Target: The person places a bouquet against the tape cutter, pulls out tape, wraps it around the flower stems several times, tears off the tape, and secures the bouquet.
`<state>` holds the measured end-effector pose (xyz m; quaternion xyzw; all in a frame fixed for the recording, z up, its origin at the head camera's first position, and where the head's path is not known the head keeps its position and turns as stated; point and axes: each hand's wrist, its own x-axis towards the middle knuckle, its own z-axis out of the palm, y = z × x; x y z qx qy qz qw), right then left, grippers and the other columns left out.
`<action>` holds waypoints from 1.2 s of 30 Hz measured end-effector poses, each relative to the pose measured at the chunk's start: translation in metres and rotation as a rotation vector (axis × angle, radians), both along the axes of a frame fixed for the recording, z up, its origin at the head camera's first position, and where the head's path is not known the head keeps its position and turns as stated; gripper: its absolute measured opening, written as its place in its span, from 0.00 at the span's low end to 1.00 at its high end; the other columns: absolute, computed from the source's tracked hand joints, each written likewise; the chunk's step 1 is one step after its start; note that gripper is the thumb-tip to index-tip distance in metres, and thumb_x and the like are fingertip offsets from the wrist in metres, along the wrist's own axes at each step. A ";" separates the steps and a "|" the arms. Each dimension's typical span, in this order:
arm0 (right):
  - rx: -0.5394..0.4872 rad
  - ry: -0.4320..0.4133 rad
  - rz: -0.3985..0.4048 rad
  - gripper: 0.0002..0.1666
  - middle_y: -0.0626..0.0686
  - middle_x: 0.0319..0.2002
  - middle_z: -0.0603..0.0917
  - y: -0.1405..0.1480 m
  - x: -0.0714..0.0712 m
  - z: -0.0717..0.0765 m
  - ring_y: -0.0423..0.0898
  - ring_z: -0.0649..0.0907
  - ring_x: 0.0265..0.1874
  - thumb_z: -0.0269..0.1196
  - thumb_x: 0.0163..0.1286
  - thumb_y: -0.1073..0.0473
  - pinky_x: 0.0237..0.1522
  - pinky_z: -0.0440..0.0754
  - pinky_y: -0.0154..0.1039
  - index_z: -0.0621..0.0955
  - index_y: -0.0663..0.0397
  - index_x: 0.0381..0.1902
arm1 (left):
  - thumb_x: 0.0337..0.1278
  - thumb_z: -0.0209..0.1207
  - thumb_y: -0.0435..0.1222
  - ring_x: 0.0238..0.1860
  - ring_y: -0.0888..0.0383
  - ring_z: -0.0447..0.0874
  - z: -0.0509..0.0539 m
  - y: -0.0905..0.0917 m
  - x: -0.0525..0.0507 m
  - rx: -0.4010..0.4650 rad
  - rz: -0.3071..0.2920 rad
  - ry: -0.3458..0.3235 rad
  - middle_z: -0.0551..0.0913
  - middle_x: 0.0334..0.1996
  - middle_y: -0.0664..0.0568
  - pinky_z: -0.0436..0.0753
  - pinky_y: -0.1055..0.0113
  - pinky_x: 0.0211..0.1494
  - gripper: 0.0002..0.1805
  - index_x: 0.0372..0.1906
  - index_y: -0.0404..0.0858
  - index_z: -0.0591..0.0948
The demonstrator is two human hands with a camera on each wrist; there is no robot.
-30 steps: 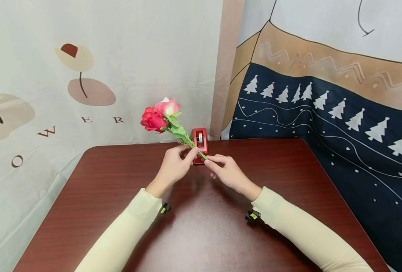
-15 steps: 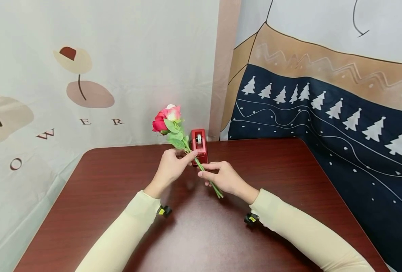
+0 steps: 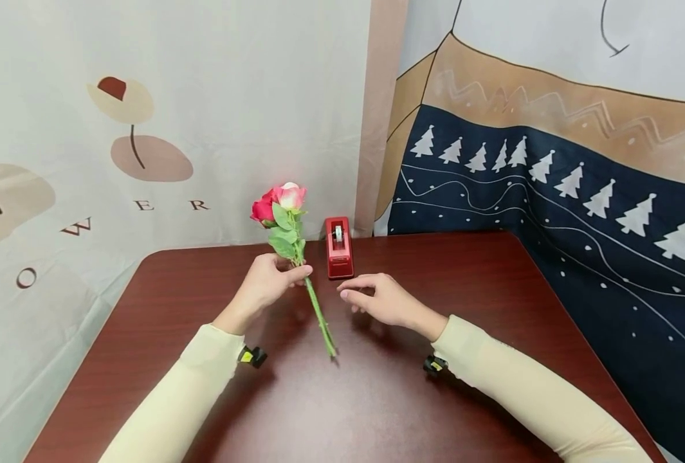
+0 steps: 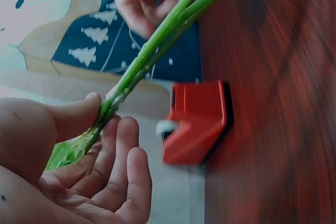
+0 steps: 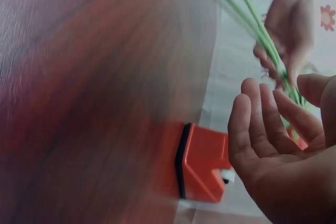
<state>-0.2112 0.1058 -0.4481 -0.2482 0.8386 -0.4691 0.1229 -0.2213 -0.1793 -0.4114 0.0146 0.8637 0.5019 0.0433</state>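
Two roses, one red and one pink and white, make a small bunch (image 3: 283,222) with green leaves and stems. My left hand (image 3: 268,280) pinches their stems (image 4: 152,51) just below the leaves, between thumb and forefinger. The bunch tilts, blooms up and to the left, stem ends down over the table. To its right, my right hand (image 3: 385,301) hovers apart from the stems, fingers loosely bent and holding nothing. A red tape dispenser (image 3: 339,249) stands behind and between the hands; the right wrist view shows this dispenser (image 5: 205,163) beyond the right hand's fingers.
The dark red-brown wooden table (image 3: 342,405) reaches back to a pale printed curtain (image 3: 249,116). A navy cloth with white trees (image 3: 550,212) hangs along the right side.
My right hand has let go of the stems. My left hand has carried the roses to the left, away from the dispenser, and the bunch now stands steeper.
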 end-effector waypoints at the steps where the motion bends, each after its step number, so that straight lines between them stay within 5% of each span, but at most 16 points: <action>1: 0.003 0.001 -0.003 0.19 0.55 0.41 0.95 0.002 -0.002 0.000 0.53 0.93 0.40 0.67 0.83 0.47 0.42 0.85 0.41 0.90 0.45 0.63 | 0.69 0.74 0.46 0.32 0.60 0.90 0.001 -0.007 0.000 -0.024 0.003 -0.003 0.95 0.40 0.37 0.88 0.62 0.42 0.19 0.50 0.33 0.90; 8: -0.003 -0.021 -0.015 0.17 0.62 0.47 0.94 0.015 -0.010 0.002 0.56 0.93 0.41 0.65 0.84 0.53 0.44 0.88 0.38 0.90 0.54 0.60 | 0.70 0.73 0.49 0.44 0.43 0.96 0.001 -0.051 0.003 -0.236 -0.001 -0.018 0.96 0.43 0.39 0.84 0.63 0.44 0.24 0.53 0.31 0.88; 13: 0.011 -0.022 -0.032 0.15 0.57 0.44 0.94 0.024 -0.012 -0.003 0.52 0.92 0.38 0.64 0.84 0.55 0.41 0.87 0.37 0.91 0.55 0.57 | 0.71 0.72 0.49 0.44 0.45 0.95 -0.003 -0.075 0.010 -0.345 -0.041 -0.054 0.96 0.39 0.45 0.82 0.63 0.43 0.23 0.54 0.33 0.87; 19: 0.007 -0.036 -0.052 0.12 0.52 0.42 0.94 0.030 -0.014 -0.006 0.53 0.92 0.39 0.65 0.84 0.55 0.42 0.89 0.37 0.92 0.51 0.55 | 0.74 0.70 0.47 0.46 0.46 0.96 -0.014 -0.103 0.010 -0.385 -0.035 -0.126 0.96 0.43 0.43 0.85 0.59 0.48 0.28 0.63 0.28 0.83; 23: 0.005 -0.049 -0.054 0.13 0.53 0.42 0.94 0.031 -0.014 -0.006 0.52 0.92 0.39 0.65 0.84 0.55 0.43 0.89 0.37 0.92 0.54 0.55 | 0.75 0.69 0.46 0.45 0.45 0.97 -0.020 -0.119 0.007 -0.400 -0.021 -0.160 0.96 0.42 0.42 0.85 0.52 0.53 0.27 0.61 0.26 0.83; 28: 0.011 -0.063 -0.044 0.15 0.53 0.42 0.93 0.030 -0.014 -0.008 0.53 0.92 0.39 0.64 0.85 0.54 0.43 0.89 0.37 0.91 0.56 0.58 | 0.75 0.68 0.46 0.44 0.46 0.96 -0.025 -0.138 0.004 -0.425 -0.009 -0.197 0.96 0.37 0.43 0.82 0.59 0.45 0.23 0.54 0.27 0.85; 36: 0.003 -0.071 -0.067 0.15 0.54 0.44 0.93 0.033 -0.014 -0.008 0.56 0.92 0.41 0.65 0.84 0.55 0.48 0.92 0.52 0.90 0.56 0.59 | 0.77 0.66 0.46 0.42 0.48 0.95 -0.024 -0.162 0.001 -0.518 -0.005 -0.208 0.95 0.37 0.43 0.84 0.54 0.51 0.24 0.55 0.26 0.85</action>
